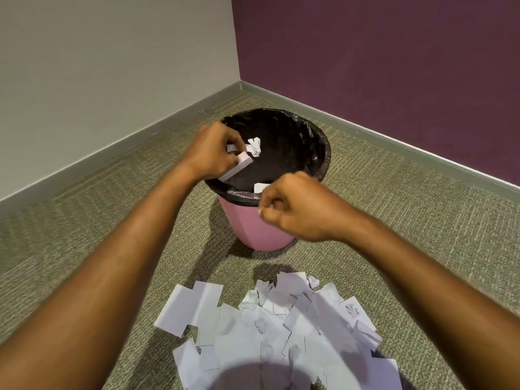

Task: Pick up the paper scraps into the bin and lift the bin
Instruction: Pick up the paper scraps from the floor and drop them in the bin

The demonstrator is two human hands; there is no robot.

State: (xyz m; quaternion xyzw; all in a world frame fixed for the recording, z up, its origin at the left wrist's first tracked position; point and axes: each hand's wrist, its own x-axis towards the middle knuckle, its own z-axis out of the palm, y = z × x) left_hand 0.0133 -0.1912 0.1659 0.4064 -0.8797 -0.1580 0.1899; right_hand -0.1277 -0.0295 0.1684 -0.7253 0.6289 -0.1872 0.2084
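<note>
I see the pink bin (254, 229) on the carpet, liner open, with most scraps (281, 325) still heaped on the carpet near me. If I let go early, pieces could flutter past the rim. My left hand (213, 150) pinches folded scraps over the opening; my right hand (295, 206) is fisted at the near rim, its contents hidden.
</note>
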